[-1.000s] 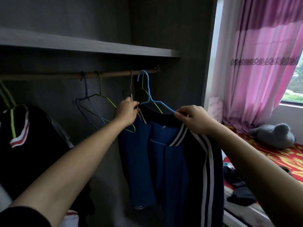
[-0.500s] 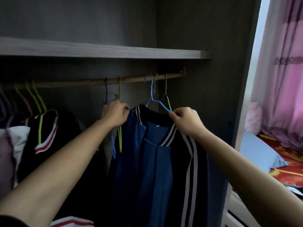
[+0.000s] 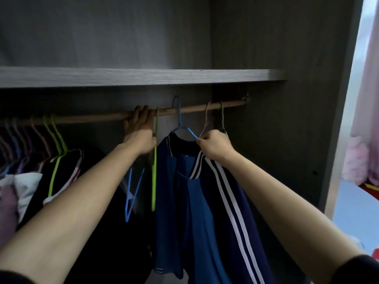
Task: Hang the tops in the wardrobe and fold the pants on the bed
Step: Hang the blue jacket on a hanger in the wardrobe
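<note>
A person's two bare arms reach into a grey wardrobe [image 3: 256, 48], where a blue top [image 3: 196, 193] with white shoulder stripes hangs near the centre of the frame on a blue wire hanger [image 3: 181, 124] whose hook sits at the wooden rail [image 3: 194, 108], though contact with the rail is hard to confirm. The right hand [image 3: 215, 147], at about 1 o'clock from the top's chest, is clenched, its fingers pinching the striped shoulder and the hanger's arm together. The left hand [image 3: 141, 132], at 11 o'clock from the top, has its fingers curled over the rail, gripping it just beside a green hanger [image 3: 154, 171] that dangles empty; a second empty blue hanger [image 3: 131, 193] hangs below the left wrist. To the right of the top, a pink hanger [image 3: 206, 119] and another green hanger [image 3: 222, 117] hook over the rail. At 9 o'clock, a black garment [image 3: 67, 175] with a striped collar hangs on a lime hanger amid a row of clothes. A shelf [image 3: 143, 76] spans the wardrobe above the rail.
</note>
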